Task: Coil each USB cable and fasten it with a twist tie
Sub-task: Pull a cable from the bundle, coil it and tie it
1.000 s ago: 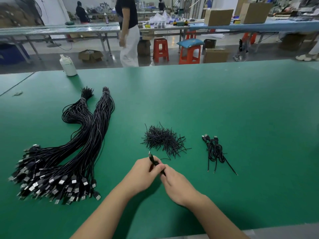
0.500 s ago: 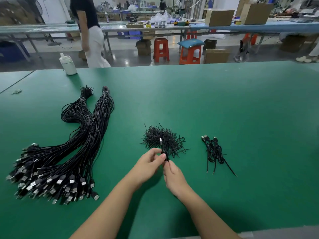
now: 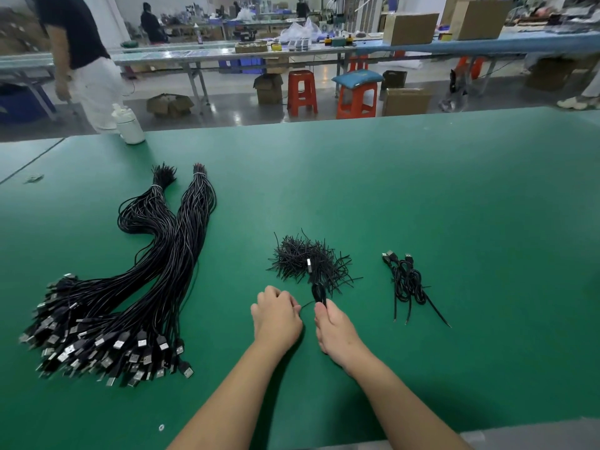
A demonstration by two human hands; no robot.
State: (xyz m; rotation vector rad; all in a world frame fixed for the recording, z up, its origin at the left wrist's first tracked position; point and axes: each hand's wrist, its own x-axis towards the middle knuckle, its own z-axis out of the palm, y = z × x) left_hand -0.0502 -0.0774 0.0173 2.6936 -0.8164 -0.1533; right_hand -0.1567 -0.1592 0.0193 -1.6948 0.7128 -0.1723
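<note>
My right hand (image 3: 337, 332) grips a coiled black USB cable (image 3: 318, 292); its plug end sticks up over the pile of black twist ties (image 3: 305, 258). My left hand (image 3: 276, 316) is curled just to the left and pinches a thin black twist tie (image 3: 305, 304) that runs across to the coil. Two big bundles of loose black USB cables (image 3: 130, 287) lie on the left of the green table (image 3: 454, 222), plugs toward me. A few coiled, tied cables (image 3: 406, 280) lie to the right.
A white bottle (image 3: 129, 125) stands at the table's far left edge. A person in white trousers (image 3: 87, 73) walks behind it. Orange stools (image 3: 357, 99), cardboard boxes and long workbenches fill the floor beyond the table.
My hands have moved slightly apart, the left one pulling the tie out to the left. The coil's plug now points up over the tie pile. The person behind has walked left.
</note>
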